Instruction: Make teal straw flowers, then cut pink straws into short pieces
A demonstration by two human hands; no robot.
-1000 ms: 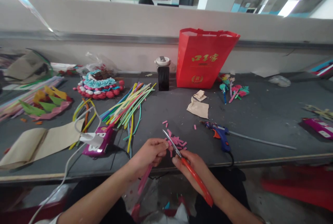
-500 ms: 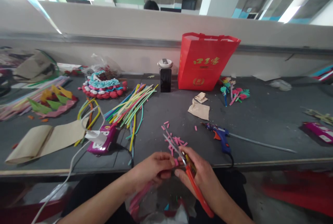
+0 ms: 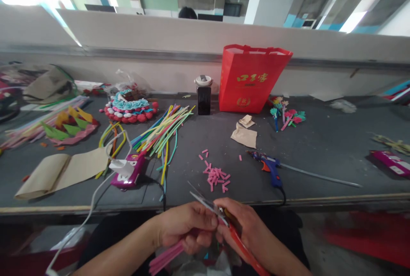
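Note:
My left hand (image 3: 187, 227) is closed around a bundle of pink foam strips (image 3: 165, 258) that stick out down and to the left, just below the table's front edge. My right hand (image 3: 248, 229) grips red-handled scissors (image 3: 230, 229), whose blades point up and left over my left fingers. On the table just beyond both hands lies a small pile of short pink cut pieces (image 3: 216, 175).
A blue glue gun (image 3: 270, 168) lies right of the pile. A purple power strip (image 3: 130, 173) with a white plug, coloured foam strips (image 3: 163, 130), a red bag (image 3: 253, 77), a black bottle (image 3: 203, 95), tan paper (image 3: 60, 169) and foam flowers (image 3: 286, 113) are spread over the grey table (image 3: 320, 139).
Both hands have drawn back toward me, off the table and below its front edge, with the scissors and pink strips. The scissor blades left the pile of cut pieces.

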